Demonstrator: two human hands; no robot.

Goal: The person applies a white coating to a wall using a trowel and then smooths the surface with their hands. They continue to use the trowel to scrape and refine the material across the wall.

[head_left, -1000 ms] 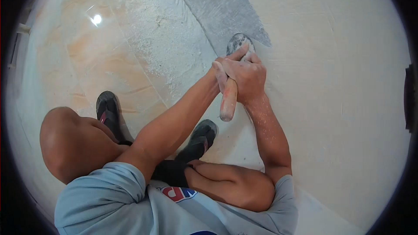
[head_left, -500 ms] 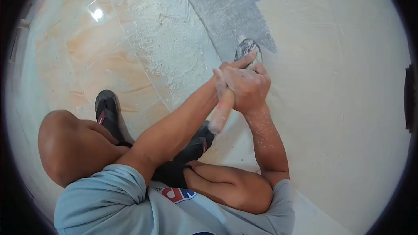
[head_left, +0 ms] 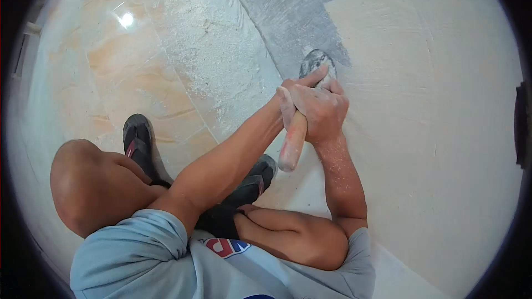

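Observation:
A scraper with a pale wooden handle [head_left: 294, 143] and a rounded, white-smeared dark metal head [head_left: 316, 60] is in both my hands. My right hand [head_left: 326, 109], dusted white, is wrapped round the handle. My left hand [head_left: 306, 81] is closed on the tool nearer the head, partly behind my right hand, with a finger lying along it. The head is at the wall, by the edge between a scraped grey patch [head_left: 293, 14] and the cream coating [head_left: 410, 94].
White dust and flakes [head_left: 208, 50] lie along the wall's foot on the glossy beige-orange tiles [head_left: 124, 72]. My shoes [head_left: 138, 135] are on the floor below my arms, and my bent knees are close by. A dark object [head_left: 521, 124] is at the far right edge.
The handle's lower end has swung to the right, and both hands have shifted slightly right with it. The scraper's head has stayed nearly in place.

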